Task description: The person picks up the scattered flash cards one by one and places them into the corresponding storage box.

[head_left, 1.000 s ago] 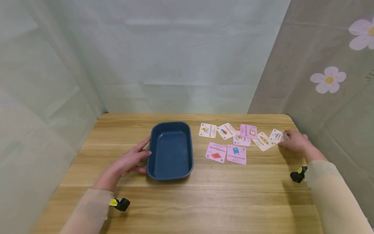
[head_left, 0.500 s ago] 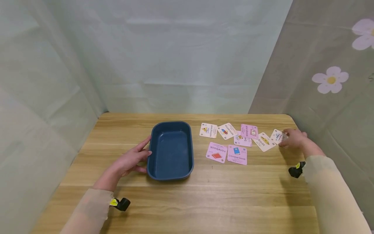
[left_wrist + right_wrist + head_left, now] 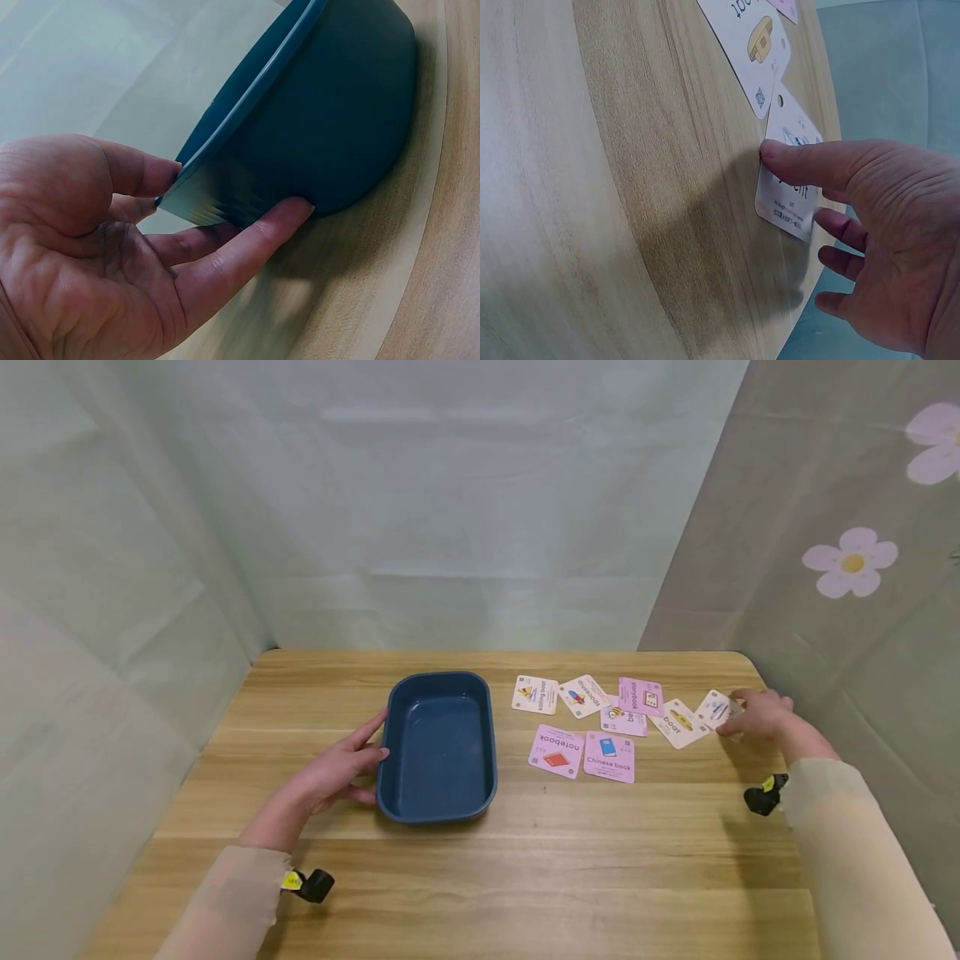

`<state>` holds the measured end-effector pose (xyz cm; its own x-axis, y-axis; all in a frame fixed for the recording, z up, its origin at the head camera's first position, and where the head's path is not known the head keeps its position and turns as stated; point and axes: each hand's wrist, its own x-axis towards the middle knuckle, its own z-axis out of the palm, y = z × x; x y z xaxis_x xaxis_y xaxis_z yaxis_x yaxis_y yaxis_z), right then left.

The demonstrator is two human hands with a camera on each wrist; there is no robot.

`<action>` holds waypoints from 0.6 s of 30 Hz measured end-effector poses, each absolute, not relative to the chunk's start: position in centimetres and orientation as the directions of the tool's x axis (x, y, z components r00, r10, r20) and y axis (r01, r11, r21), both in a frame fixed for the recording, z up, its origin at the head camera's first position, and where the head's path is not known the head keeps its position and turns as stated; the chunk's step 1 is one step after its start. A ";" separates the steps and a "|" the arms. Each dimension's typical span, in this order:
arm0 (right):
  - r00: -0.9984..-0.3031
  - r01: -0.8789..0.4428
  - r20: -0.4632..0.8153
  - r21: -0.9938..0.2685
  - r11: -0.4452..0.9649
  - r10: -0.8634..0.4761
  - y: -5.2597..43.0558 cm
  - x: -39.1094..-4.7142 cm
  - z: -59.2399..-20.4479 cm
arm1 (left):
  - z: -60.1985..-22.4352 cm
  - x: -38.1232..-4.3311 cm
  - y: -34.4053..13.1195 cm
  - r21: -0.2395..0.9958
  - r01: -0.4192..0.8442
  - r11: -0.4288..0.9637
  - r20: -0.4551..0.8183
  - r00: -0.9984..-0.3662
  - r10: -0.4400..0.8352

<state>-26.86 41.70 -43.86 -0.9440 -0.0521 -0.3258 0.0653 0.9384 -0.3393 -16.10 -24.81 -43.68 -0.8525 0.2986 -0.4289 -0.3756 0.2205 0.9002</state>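
Note:
My left hand (image 3: 337, 772) holds the left side of a deep blue rectangular tray (image 3: 491, 760). In the left wrist view the thumb is at the tray's rim and the other fingers lie along its outer wall. At the right end of the table, my right hand (image 3: 761, 714) has thumb and fingers on opposite edges of a small cream picture card (image 3: 714, 706), which shows a ship. In the right wrist view the thumb crosses this card (image 3: 784, 206) and hides part of its printing. The cream boat card (image 3: 677, 722) lies against its left side.
Several cards lie right of the tray: sailing boat (image 3: 535, 695), spaceship (image 3: 585, 696), storybook (image 3: 641, 696) overlapping a bee card (image 3: 622, 720), notebook (image 3: 555, 752) and Chinese book (image 3: 609, 757). The wooden table (image 3: 600, 877) is bordered by hanging cloth (image 3: 487, 527) behind and at both sides.
The ship card has shifted slightly to the right under my right hand, and the hand has moved only a little. My left hand and the tray have stayed in place.

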 end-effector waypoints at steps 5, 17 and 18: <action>-0.940 0.106 -0.339 -0.358 0.928 -0.023 41.8 -26.8 -43.9 | -43.6 -16.0 -24.8 0.900 -0.374 0.224 -0.428 -0.853 0.298; -0.965 0.131 -0.260 -0.349 0.928 0.039 41.5 -26.3 -44.0 | -43.6 -15.9 -24.8 0.902 -0.369 0.225 -0.424 -0.855 0.298; -0.968 0.132 -0.248 -0.345 0.929 0.045 41.5 -26.2 -44.0 | -43.6 -15.9 -24.8 0.902 -0.369 0.224 -0.424 -0.855 0.298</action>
<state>-26.22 41.52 -44.02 -0.9676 0.0452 -0.2484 0.1321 0.9291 -0.3455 -15.95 -24.84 -43.58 -0.8554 0.2980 -0.4236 -0.3686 0.2243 0.9021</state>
